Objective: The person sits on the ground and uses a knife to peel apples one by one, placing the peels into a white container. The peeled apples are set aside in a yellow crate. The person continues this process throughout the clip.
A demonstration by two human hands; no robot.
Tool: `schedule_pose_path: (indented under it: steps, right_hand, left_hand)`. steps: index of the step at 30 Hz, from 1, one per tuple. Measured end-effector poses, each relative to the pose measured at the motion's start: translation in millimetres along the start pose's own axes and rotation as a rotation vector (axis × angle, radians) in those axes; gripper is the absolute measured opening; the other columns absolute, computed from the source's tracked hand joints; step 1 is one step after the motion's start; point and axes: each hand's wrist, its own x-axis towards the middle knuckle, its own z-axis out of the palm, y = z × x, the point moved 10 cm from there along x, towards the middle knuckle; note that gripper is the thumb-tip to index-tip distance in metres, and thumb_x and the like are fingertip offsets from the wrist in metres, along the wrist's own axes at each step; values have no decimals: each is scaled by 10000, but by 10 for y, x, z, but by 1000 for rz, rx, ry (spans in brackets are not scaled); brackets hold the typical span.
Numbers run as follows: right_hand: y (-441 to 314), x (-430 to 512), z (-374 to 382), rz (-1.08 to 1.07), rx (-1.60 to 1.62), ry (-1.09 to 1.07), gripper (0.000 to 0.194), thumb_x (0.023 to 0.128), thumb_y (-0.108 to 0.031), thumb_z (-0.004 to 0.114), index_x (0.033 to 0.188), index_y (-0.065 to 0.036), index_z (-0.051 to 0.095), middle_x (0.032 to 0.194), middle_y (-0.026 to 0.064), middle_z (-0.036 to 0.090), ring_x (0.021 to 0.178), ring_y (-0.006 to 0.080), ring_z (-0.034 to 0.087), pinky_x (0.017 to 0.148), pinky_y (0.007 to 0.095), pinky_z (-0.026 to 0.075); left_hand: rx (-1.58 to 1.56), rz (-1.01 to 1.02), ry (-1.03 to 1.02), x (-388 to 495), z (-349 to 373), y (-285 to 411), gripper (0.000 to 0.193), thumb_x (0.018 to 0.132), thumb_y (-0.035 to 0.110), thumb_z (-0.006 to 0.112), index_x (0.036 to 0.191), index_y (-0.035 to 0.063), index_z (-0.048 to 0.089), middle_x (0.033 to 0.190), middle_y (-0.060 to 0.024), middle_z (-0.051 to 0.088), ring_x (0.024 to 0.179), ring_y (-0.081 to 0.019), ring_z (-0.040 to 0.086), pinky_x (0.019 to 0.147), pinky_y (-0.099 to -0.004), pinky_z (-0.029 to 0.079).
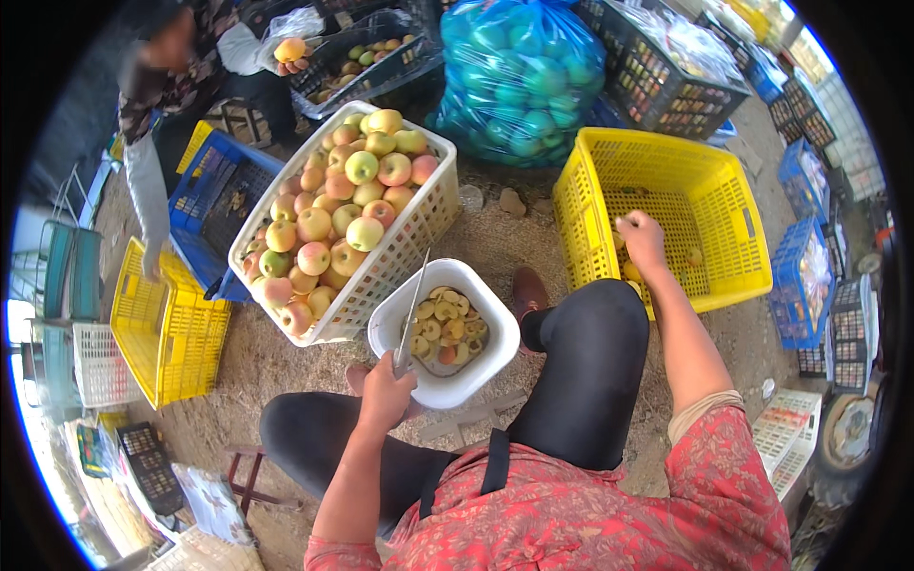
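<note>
My left hand grips a knife by its handle, the long blade pointing away from me over the left side of a white bucket. Cut apple pieces lie in the bottom of that bucket, between my feet. My right hand is over the near left part of a yellow plastic crate, fingers curled; I cannot tell whether anything is in them. A few yellowish fruit pieces rest on the crate floor. Left of the bucket, a white crate is heaped with apples.
A blue plastic bag of round fruit stands beyond the bucket. At upper left a person holds an apple, near a blue crate and another yellow crate. A dark stool sits at lower left.
</note>
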Motion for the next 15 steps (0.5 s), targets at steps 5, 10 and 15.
schedule_pose_path:
  steps: [5, 10, 15]
  right_hand:
    - [-2373, -278, 834, -579, 98, -353, 324, 887, -283, 646, 996, 20, 688, 1037, 198, 687, 973, 311, 662, 858, 392, 510]
    - [-3481, -868, 2038, -717, -150, -549, 649, 824, -312, 706, 1371, -82, 441, 1340, 216, 507, 1202, 383, 551, 991, 460, 471]
    - [-3931, -971, 2898, -728, -405, -499, 631, 832, -369, 687, 1386, -158, 471, 1306, 143, 521, 1221, 362, 517, 995, 439, 468]
  left_hand:
    - [-493, -231, -36, -23, 157, -82, 278, 862, 103, 660, 1090, -36, 580, 773, -109, 638, 581, -153, 589, 507, -302, 455]
    - [-877, -289, 0, -85, 102, 47, 168, 923, 94, 609, 1036, 16, 511, 672, -28, 528, 486, -106, 485, 433, -264, 380]
    - [-1058, -301, 52, -136, -85, 5, 168, 940, 114, 593, 1044, 24, 497, 701, -35, 532, 495, -111, 479, 442, -269, 386]
